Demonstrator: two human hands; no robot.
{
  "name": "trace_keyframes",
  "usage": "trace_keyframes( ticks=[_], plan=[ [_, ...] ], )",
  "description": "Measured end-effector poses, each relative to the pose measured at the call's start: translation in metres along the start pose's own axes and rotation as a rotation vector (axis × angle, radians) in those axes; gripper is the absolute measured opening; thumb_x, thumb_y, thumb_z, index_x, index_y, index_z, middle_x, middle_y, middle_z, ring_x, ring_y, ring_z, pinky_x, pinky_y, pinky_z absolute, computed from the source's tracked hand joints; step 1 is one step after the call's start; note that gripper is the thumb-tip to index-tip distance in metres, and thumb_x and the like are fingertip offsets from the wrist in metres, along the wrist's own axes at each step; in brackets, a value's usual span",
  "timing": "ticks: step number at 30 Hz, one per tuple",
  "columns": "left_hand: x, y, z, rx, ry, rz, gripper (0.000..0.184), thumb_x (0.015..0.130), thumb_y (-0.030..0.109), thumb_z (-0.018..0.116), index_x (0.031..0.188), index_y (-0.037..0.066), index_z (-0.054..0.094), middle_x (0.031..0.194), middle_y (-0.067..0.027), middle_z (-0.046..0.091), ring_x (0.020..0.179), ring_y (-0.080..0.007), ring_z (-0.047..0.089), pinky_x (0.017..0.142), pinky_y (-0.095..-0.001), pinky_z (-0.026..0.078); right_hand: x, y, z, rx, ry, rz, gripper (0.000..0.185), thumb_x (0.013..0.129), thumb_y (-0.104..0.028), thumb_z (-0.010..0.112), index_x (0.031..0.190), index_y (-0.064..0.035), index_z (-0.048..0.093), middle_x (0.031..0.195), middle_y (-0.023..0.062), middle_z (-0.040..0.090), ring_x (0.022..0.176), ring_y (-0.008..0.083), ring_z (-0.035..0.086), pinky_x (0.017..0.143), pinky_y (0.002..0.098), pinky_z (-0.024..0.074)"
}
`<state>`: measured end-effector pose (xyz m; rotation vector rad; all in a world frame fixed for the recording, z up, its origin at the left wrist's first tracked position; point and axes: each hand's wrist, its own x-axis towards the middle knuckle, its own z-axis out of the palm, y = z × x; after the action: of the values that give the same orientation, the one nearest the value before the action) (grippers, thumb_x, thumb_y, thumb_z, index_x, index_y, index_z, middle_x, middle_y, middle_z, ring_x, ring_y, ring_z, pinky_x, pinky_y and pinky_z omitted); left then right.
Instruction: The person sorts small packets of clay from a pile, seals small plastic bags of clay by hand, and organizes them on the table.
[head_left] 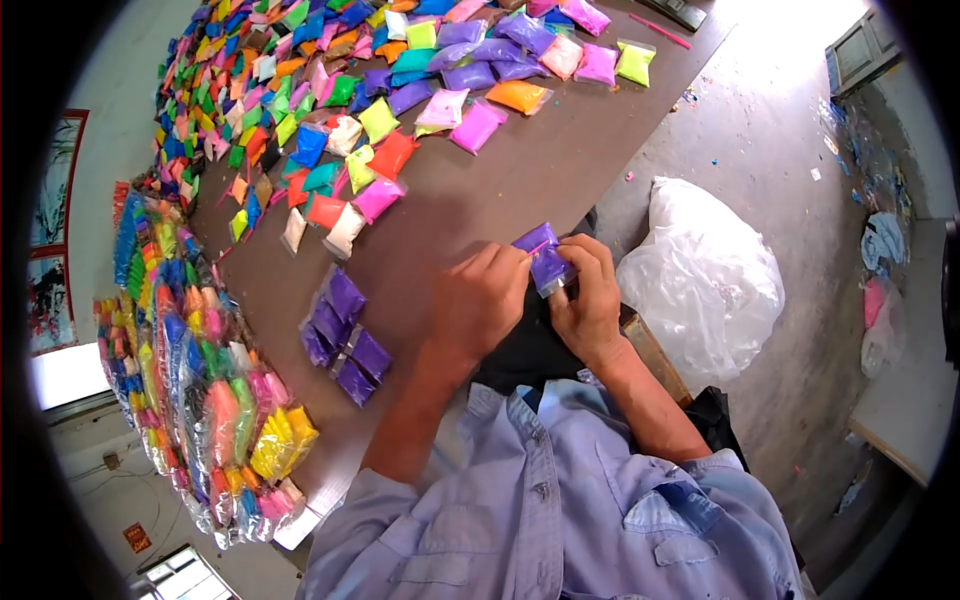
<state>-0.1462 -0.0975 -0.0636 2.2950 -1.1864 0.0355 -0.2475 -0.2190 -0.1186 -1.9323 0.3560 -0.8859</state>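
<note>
1. The small purple packet in clear plastic (545, 262) is held above the person's lap, just beyond the near edge of the brown surface (430, 205). It lies between the two hands, to the right of the left hand's fingertips and to the left of the right hand's.
2. Its long axis slants from far left to near right, with a clear, unfilled end towards the body.
3. The right hand (592, 292) pinches the packet near that clear end, thumb on the near side and fingers along the right edge.
4. The left hand (480, 300) is closed, its fingertips pinching a short, thin pink stick (537, 248). The stick points right and slightly forward across the packet's left part; whether it presses on the plastic cannot be told.
5. A group of purple packets (335, 315) rests on the surface to the left of both hands, well apart from them; the left hand is nearer.
6. Many-coloured packets (330, 80) spread over the far side, and a large white plastic bag (700, 285) sits to the right of the right hand.
</note>
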Motion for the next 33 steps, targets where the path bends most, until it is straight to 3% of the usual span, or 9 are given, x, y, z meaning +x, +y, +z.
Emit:
trace_keyframes(
  ticks=[2, 11, 15, 17, 23, 27, 29, 33],
  plan=[
    [-0.003, 0.000, 0.002, 0.012, -0.034, -0.015, 0.006, 0.091, 0.007, 0.071, 0.092, 0.007, 0.065, 0.085, -0.0115, 0.067, 0.076, -0.0353, 0.068, 0.063, -0.0428, 0.054, -0.003, 0.007, -0.003, -0.030, -0.029, -0.044, 0.036, 0.078, 0.012, 0.067, 0.111, -0.0017, 0.068, 0.113, 0.0170, 0.058, 0.090, 0.0306, 0.066, 0.074, 0.0346, 0.0553],
    [0.017, -0.038, 0.010, 0.029, 0.070, 0.030, 0.006, 0.091, 0.005, 0.070, 0.091, 0.006, 0.063, 0.082, -0.0136, 0.064, 0.075, -0.0378, 0.066, 0.063, -0.0461, 0.053, -0.008, 0.013, -0.005, -0.010, -0.092, -0.102, 0.025, 0.081, 0.013, 0.068, 0.102, 0.0004, 0.071, 0.107, 0.0154, 0.059, 0.085, 0.0266, 0.066, 0.071, 0.0331, 0.0546],
    [0.019, -0.010, -0.005, -0.047, 0.052, 0.056, 0.008, 0.091, 0.007, 0.065, 0.088, 0.008, 0.058, 0.083, -0.0120, 0.062, 0.077, -0.0363, 0.065, 0.062, -0.0468, 0.052, -0.008, 0.012, -0.004, -0.018, -0.091, -0.098, 0.028, 0.078, 0.014, 0.068, 0.102, 0.0003, 0.071, 0.106, 0.0154, 0.059, 0.085, 0.0278, 0.066, 0.071, 0.0345, 0.0545],
    [0.018, 0.000, -0.007, 0.056, -0.066, 0.086, 0.007, 0.090, 0.009, 0.071, 0.090, 0.007, 0.064, 0.081, -0.0130, 0.062, 0.076, -0.0377, 0.066, 0.063, -0.0460, 0.052, -0.007, 0.011, -0.004, -0.018, -0.095, -0.100, 0.028, 0.077, 0.014, 0.068, 0.101, 0.0003, 0.071, 0.106, 0.0155, 0.059, 0.085, 0.0283, 0.066, 0.071, 0.0349, 0.0546],
    [0.033, -0.037, 0.006, 0.067, -0.033, 0.082, 0.007, 0.088, 0.010, 0.066, 0.087, 0.009, 0.059, 0.082, -0.0107, 0.061, 0.079, -0.0358, 0.066, 0.063, -0.0485, 0.052, -0.009, 0.014, -0.004, -0.015, -0.103, -0.092, 0.026, 0.077, 0.013, 0.069, 0.100, 0.0007, 0.071, 0.105, 0.0155, 0.060, 0.087, 0.0297, 0.065, 0.072, 0.0359, 0.0549],
    [0.034, -0.015, -0.010, 0.016, -0.016, 0.047, 0.006, 0.088, 0.012, 0.064, 0.087, 0.009, 0.059, 0.081, -0.0108, 0.061, 0.079, -0.0356, 0.066, 0.064, -0.0488, 0.052, -0.007, 0.013, -0.006, -0.011, -0.105, -0.103, 0.025, 0.078, 0.012, 0.069, 0.100, 0.0003, 0.071, 0.103, 0.0151, 0.061, 0.088, 0.0302, 0.065, 0.073, 0.0362, 0.0548],
    [0.031, 0.002, -0.014, 0.038, -0.134, 0.068, 0.006, 0.092, 0.010, 0.067, 0.088, 0.008, 0.063, 0.082, -0.0141, 0.062, 0.075, -0.0395, 0.064, 0.062, -0.0489, 0.050, -0.007, 0.012, -0.005, -0.016, -0.109, -0.099, 0.025, 0.078, 0.012, 0.069, 0.100, 0.0001, 0.071, 0.103, 0.0151, 0.061, 0.087, 0.0302, 0.065, 0.073, 0.0363, 0.0547],
    [0.033, -0.018, 0.005, 0.004, -0.116, 0.090, 0.005, 0.092, 0.010, 0.067, 0.089, 0.009, 0.063, 0.083, -0.0135, 0.063, 0.076, -0.0392, 0.065, 0.063, -0.0488, 0.050, -0.003, 0.010, -0.006, -0.011, -0.119, -0.108, 0.025, 0.078, 0.011, 0.070, 0.100, 0.0002, 0.071, 0.101, 0.0150, 0.061, 0.088, 0.0303, 0.065, 0.073, 0.0367, 0.0545]
  ],
)
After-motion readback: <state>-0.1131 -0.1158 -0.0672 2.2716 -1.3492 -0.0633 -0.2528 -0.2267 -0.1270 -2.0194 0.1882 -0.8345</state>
